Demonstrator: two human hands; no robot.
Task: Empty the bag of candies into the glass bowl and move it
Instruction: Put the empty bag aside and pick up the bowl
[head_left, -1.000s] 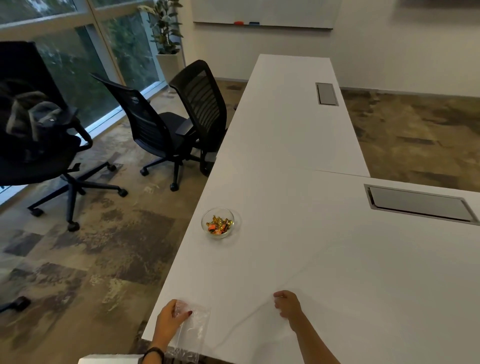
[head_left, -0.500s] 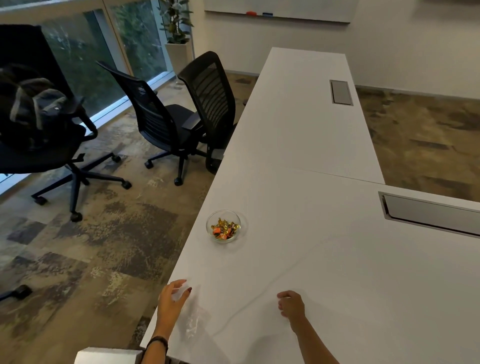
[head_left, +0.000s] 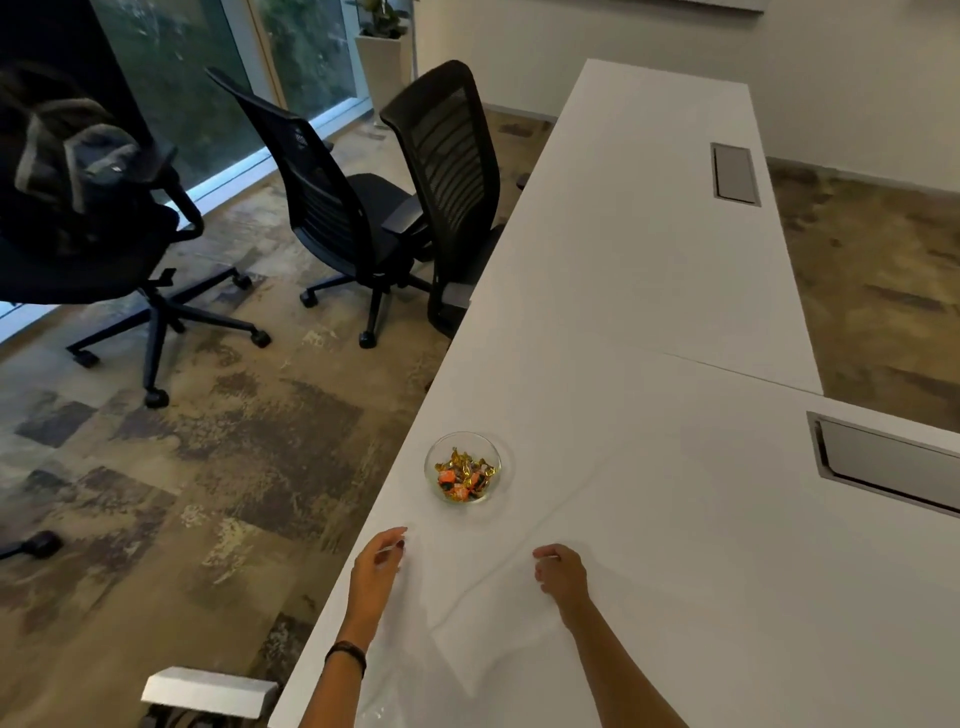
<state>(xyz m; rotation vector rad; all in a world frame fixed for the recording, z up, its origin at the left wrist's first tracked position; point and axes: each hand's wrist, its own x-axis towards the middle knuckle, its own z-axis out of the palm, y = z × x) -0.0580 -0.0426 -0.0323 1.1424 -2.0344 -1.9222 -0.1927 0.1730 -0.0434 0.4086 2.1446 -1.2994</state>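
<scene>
A small glass bowl (head_left: 430, 464) stands near the left edge of the white table (head_left: 649, 545), holding gold and orange wrapped candies (head_left: 464, 475). My left hand (head_left: 376, 569) hovers open over the table edge, a short way in front of the bowl and apart from it, holding nothing. My right hand (head_left: 562, 571) rests on the table to the right, fingers curled in with nothing in them. The clear plastic bag (head_left: 385, 709) lies flat and faint on the table beside my left forearm, at the bottom of the view.
Two black office chairs (head_left: 363, 218) stand left of the table, one pushed against its edge, and a third (head_left: 88, 244) with a bag on it stands further left. Grey cable hatches (head_left: 883, 462) sit in the tabletop at the right. A white box (head_left: 208, 691) lies below the table's corner.
My left hand has let go of the plastic bag and moved forward towards the bowl. The bag now lies behind the hand. My right hand has stayed in about the same place.
</scene>
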